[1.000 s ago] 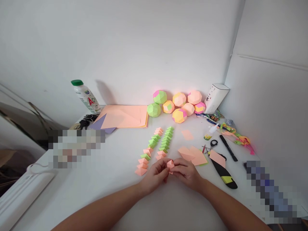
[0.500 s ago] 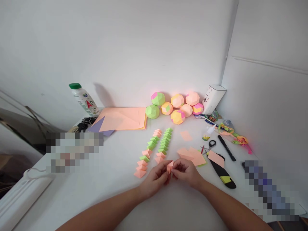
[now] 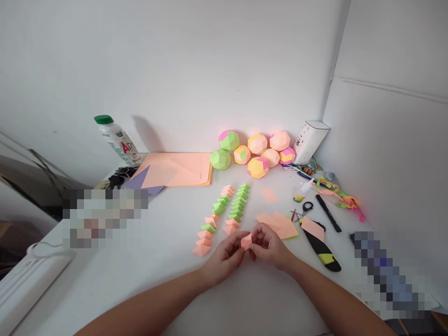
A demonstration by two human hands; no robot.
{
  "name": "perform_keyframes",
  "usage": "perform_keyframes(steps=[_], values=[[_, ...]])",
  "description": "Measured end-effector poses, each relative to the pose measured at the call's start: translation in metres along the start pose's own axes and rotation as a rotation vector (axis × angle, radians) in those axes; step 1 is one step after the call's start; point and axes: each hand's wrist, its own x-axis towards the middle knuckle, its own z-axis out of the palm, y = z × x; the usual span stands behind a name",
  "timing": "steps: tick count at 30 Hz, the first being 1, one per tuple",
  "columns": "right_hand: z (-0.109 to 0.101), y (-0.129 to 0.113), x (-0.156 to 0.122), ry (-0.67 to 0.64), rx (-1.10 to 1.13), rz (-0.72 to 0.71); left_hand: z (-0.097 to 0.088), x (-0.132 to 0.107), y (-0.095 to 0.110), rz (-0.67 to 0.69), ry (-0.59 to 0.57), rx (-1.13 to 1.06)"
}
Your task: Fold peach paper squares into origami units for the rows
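Observation:
Between both hands, low at the middle of the table, is a small folded piece of pink paper [image 3: 246, 241]. My left hand [image 3: 226, 256] pinches its left side, and my right hand [image 3: 270, 247] pinches its right side. Just beyond the hands run two rows of folded paper pieces: the left row [image 3: 209, 228] mixes pink and green, while the right row [image 3: 238, 204] is green with pink at its near end. Pink paper sheets [image 3: 285, 226] lie close beyond my right hand.
Several faceted paper balls [image 3: 258, 167] rest along the back wall. At back left are a paper stack [image 3: 175, 169] and a white bottle [image 3: 117, 142]. To the right lie scissors [image 3: 307, 206], a glue bottle [image 3: 302, 191], a black pen [image 3: 328, 213] and a black-and-yellow cutter [image 3: 320, 247].
The pink paper piece has turned a little between my fingers, showing a broader face. Both hands keep their pinch. The camera view has shifted slightly.

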Motion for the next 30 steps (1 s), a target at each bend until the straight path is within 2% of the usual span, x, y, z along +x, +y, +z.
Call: perform_keyframes(steps=[5, 10, 13, 16, 19, 21, 24, 27, 28, 29, 30], values=[[0.004, 0.002, -0.002, 0.022, -0.071, -0.037, 0.001, 0.000, -0.001, 0.039, -0.020, 0.074], [0.002, 0.004, -0.003, -0.019, -0.088, -0.068, 0.000, 0.001, -0.002, 0.008, -0.042, -0.014], [-0.002, 0.004, -0.003, -0.056, -0.198, -0.189, -0.001, 0.002, -0.001, -0.031, -0.039, -0.094], [-0.005, 0.002, 0.000, -0.050, -0.389, -0.387, -0.002, 0.002, 0.000, -0.055, -0.015, -0.157], [-0.009, 0.000, 0.004, -0.019, -0.518, -0.544, -0.001, 0.003, 0.000, -0.080, -0.001, -0.137], [-0.011, -0.001, 0.006, -0.004, -0.533, -0.578, 0.001, 0.003, -0.001, -0.066, 0.024, -0.073], [-0.013, 0.001, 0.006, -0.024, -0.486, -0.525, 0.006, 0.002, -0.004, 0.017, 0.116, 0.081], [-0.014, 0.003, 0.005, -0.036, -0.394, -0.350, 0.010, -0.006, -0.008, 0.098, 0.307, 0.202], [-0.014, 0.003, 0.004, -0.020, -0.355, -0.277, 0.011, -0.010, -0.009, 0.173, 0.386, 0.263], [-0.013, 0.004, 0.004, 0.003, -0.325, -0.209, 0.011, -0.014, -0.010, 0.306, 0.438, 0.353], [-0.013, 0.005, 0.004, 0.024, -0.308, -0.154, 0.012, -0.018, -0.011, 0.456, 0.439, 0.456]])
